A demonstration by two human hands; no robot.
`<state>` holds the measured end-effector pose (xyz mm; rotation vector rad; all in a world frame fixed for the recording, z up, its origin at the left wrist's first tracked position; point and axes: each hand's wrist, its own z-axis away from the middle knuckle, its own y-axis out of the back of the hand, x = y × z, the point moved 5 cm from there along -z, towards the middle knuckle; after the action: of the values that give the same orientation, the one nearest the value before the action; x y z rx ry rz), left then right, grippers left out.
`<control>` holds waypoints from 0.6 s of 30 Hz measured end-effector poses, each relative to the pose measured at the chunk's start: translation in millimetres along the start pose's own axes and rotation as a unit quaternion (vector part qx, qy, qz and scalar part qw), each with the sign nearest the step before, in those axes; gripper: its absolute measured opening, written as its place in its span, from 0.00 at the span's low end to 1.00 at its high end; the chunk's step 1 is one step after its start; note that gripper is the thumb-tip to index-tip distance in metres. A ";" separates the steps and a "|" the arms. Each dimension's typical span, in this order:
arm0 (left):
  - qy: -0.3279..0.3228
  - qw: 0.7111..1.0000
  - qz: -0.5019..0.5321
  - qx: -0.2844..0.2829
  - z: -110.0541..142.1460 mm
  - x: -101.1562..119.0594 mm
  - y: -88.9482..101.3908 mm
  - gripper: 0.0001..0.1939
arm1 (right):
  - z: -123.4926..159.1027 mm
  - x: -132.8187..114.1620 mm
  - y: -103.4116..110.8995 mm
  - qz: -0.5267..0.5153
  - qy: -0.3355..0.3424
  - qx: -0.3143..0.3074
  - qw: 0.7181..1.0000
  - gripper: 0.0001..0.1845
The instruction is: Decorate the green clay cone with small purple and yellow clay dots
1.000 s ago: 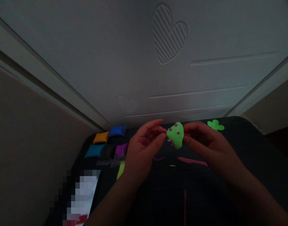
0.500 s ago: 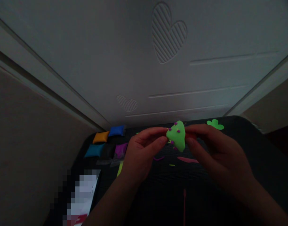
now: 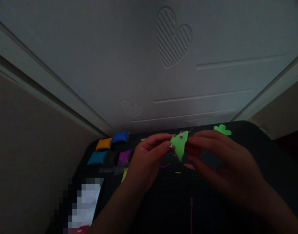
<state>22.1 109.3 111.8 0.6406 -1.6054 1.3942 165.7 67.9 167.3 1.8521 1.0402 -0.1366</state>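
A bright green modelling-clay cone (image 3: 179,145) dotted with small purple bits and thin yellow strands is held above the dark table. My left hand (image 3: 149,156) pinches its narrow left end between thumb and fingertips. On its right side a dark reddish part (image 3: 194,150) sticks out, partly hidden by fingers. My right hand (image 3: 227,159) curls round this part, fingertips at the wide edge of the cone. Beneath the hands are a pink modelling knife (image 3: 188,166), partly covered, a purple clay strip (image 3: 165,165) and a small yellow-green scrap (image 3: 178,172).
Clay packets in blue (image 3: 120,136), orange (image 3: 104,143), teal (image 3: 97,158), black (image 3: 111,158) and purple (image 3: 125,157) lie at the left. A phone (image 3: 87,201) is nearby. A green flower-shaped piece (image 3: 222,130) sits back right, a thin pink tool (image 3: 191,211) in front. A white panel (image 3: 149,81) rises behind.
The green cone has turned and moved slightly left and down, showing more of its side. My right hand's thumb and fingers have spread a little, exposing more of the reddish part.
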 end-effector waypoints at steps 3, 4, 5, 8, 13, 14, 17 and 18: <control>0.033 0.999 0.021 0.004 0.1 -3.8 -0.1 0.07 | 0.9 0.5 -2.2 0.022 0.006 -0.001 1.000 0.23; 0.041 0.999 0.028 0.002 0.2 -4.8 -0.2 0.07 | 0.8 0.5 -2.5 0.028 0.009 0.002 1.000 0.22; 0.048 0.998 0.033 0.001 0.4 -5.5 -0.3 0.07 | 0.6 0.3 -2.8 0.034 0.011 0.005 0.999 0.21; 0.070 0.997 0.037 0.005 1.2 -6.6 -1.1 0.07 | -1.0 -1.1 -3.4 0.046 0.015 0.011 0.999 0.19; 0.105 0.994 0.035 0.018 2.4 -7.8 -4.5 0.07 | -2.6 -4.1 -3.0 0.053 0.013 0.022 0.998 0.17; 0.104 0.994 0.036 0.016 2.2 -7.8 -5.0 0.07 | -2.6 -4.3 -3.1 0.054 0.013 0.021 0.998 0.16; 0.100 0.994 0.031 0.016 1.5 -8.6 -4.3 0.07 | -1.9 -3.4 -4.0 0.063 0.013 0.009 0.998 0.13; 0.098 0.995 0.029 0.018 1.3 -8.8 -3.7 0.07 | -1.5 -2.8 -4.5 0.067 0.013 0.003 0.998 0.13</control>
<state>28.9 105.7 106.1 0.4649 -1.4575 1.4836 160.3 68.1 166.4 1.9275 0.9318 -0.0372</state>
